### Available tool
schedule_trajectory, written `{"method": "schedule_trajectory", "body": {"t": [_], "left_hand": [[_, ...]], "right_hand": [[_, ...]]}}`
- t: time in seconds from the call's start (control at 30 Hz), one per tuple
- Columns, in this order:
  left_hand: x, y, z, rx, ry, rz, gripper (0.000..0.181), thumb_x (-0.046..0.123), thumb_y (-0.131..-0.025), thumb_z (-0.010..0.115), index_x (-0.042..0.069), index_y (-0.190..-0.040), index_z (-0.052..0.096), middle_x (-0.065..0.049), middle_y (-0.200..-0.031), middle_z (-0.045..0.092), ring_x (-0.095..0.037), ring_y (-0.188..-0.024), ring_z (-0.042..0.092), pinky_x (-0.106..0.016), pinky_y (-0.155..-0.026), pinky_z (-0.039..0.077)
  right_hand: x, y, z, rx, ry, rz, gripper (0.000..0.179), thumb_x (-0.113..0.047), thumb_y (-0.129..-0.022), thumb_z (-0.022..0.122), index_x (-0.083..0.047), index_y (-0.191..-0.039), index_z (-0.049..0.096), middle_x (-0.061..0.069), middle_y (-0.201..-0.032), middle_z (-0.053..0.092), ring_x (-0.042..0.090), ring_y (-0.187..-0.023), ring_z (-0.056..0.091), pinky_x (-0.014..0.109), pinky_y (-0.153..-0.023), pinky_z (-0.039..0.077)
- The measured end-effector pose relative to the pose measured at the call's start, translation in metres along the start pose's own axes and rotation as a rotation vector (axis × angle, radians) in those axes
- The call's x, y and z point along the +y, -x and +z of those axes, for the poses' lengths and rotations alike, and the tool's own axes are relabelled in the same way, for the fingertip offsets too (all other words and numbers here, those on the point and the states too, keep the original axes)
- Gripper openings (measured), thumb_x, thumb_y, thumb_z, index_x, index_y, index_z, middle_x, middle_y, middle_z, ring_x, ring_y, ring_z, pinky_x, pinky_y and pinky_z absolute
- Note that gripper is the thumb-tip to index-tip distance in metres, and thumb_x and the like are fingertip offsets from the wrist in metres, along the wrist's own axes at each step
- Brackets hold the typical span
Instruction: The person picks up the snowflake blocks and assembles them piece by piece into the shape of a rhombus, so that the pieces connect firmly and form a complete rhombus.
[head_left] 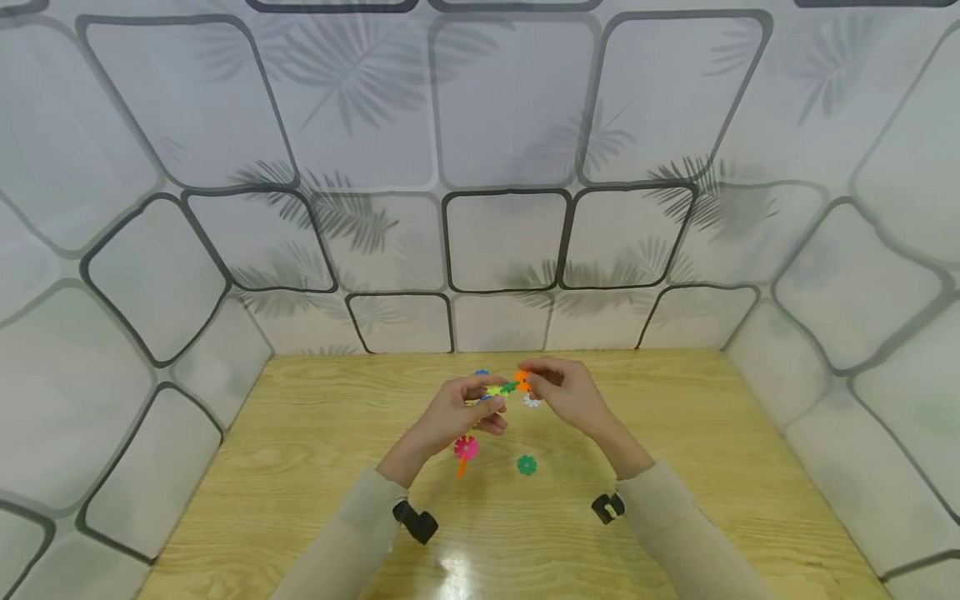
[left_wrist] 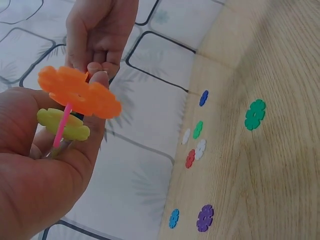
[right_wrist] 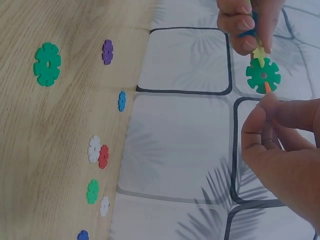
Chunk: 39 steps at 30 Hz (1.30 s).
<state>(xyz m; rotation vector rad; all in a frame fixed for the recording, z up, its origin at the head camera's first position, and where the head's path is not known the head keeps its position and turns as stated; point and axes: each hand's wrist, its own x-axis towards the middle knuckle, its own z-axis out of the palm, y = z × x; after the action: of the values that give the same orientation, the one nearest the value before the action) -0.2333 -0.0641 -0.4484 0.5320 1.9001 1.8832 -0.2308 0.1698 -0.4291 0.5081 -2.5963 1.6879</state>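
Observation:
My left hand (head_left: 465, 407) holds a chain of notched plastic snowflake discs over the table. A yellow disc (right_wrist: 258, 54) and a green disc (right_wrist: 263, 76) stick out past its fingertips toward my right hand (head_left: 568, 395). Between thumb and fingers, the right hand pinches an orange disc (head_left: 522, 381), whose edge meets the green one's rim. Below the left hand, a pink disc (head_left: 466, 447) with an orange piece (head_left: 462, 467) edge-on shows at the chain's other end. A blue disc (right_wrist: 251, 26) is partly hidden by the left fingers.
Loose discs lie on the wooden table (head_left: 300, 467): a large green one (head_left: 527, 465) nearer me, and farther off purple (left_wrist: 205, 218), light blue (left_wrist: 174, 218), red (right_wrist: 103, 156), white (right_wrist: 94, 149), small green (right_wrist: 92, 191) and dark blue (left_wrist: 203, 98). Patterned walls (head_left: 510, 242) enclose the back and sides.

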Motion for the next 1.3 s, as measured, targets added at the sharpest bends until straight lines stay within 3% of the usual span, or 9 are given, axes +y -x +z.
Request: {"method": "schedule_trajectory", "body": {"t": [0.23,0.47,0.73,1.1,1.3], "left_hand": [[-0.0007,-0.0014,-0.0007,0.027,-0.031,-0.029,0.042,0.015,-0.105,0.068,0.004,-0.144,0.061,-0.007,-0.099,0.068,-0.018,-0.08,0.078,-0.042,-0.08,0.068],[0.0005,-0.0024,-0.0007,0.035,-0.067,-0.007,0.032,0.014,-0.103,0.069,0.002,-0.132,0.064,-0.009,-0.099,0.068,-0.04,-0.095,0.079,-0.044,-0.076,0.069],[0.0033,-0.0034,0.0009,0.036,-0.086,-0.003,0.037,0.017,-0.103,0.071,0.007,-0.138,0.064,-0.015,-0.097,0.072,-0.029,-0.091,0.081,-0.045,-0.075,0.069],[0.0056,-0.0029,0.0014,0.016,-0.085,-0.004,0.038,0.015,-0.105,0.068,0.005,-0.141,0.061,-0.023,-0.109,0.073,-0.033,-0.086,0.081,-0.047,-0.075,0.068],[0.0059,-0.0016,0.0031,0.012,-0.09,-0.012,0.039,0.017,-0.106,0.066,0.005,-0.142,0.057,-0.013,-0.105,0.071,-0.031,-0.083,0.081,-0.058,-0.078,0.066]], "right_hand": [[0.004,-0.0005,-0.0013,-0.02,-0.041,-0.009,0.032,-0.01,-0.107,0.06,0.003,-0.136,0.066,0.025,-0.127,0.072,0.038,-0.1,0.073,0.025,-0.081,0.063],[0.0023,-0.0017,-0.0004,-0.034,-0.045,-0.012,0.031,-0.011,-0.106,0.063,0.002,-0.133,0.068,0.024,-0.115,0.071,0.018,-0.086,0.072,0.025,-0.076,0.061],[-0.0023,-0.0002,-0.0006,-0.049,-0.059,0.006,0.033,-0.013,-0.106,0.063,0.001,-0.136,0.067,0.023,-0.12,0.07,0.022,-0.088,0.073,0.025,-0.077,0.062],[-0.0018,-0.0005,0.0013,-0.062,-0.074,-0.004,0.034,-0.012,-0.106,0.063,0.002,-0.136,0.065,0.024,-0.121,0.07,0.024,-0.092,0.075,0.026,-0.08,0.063],[-0.003,-0.0002,0.0022,-0.041,-0.064,-0.025,0.035,-0.015,-0.106,0.064,0.002,-0.137,0.065,0.023,-0.119,0.071,0.018,-0.09,0.075,0.027,-0.079,0.064]]}}
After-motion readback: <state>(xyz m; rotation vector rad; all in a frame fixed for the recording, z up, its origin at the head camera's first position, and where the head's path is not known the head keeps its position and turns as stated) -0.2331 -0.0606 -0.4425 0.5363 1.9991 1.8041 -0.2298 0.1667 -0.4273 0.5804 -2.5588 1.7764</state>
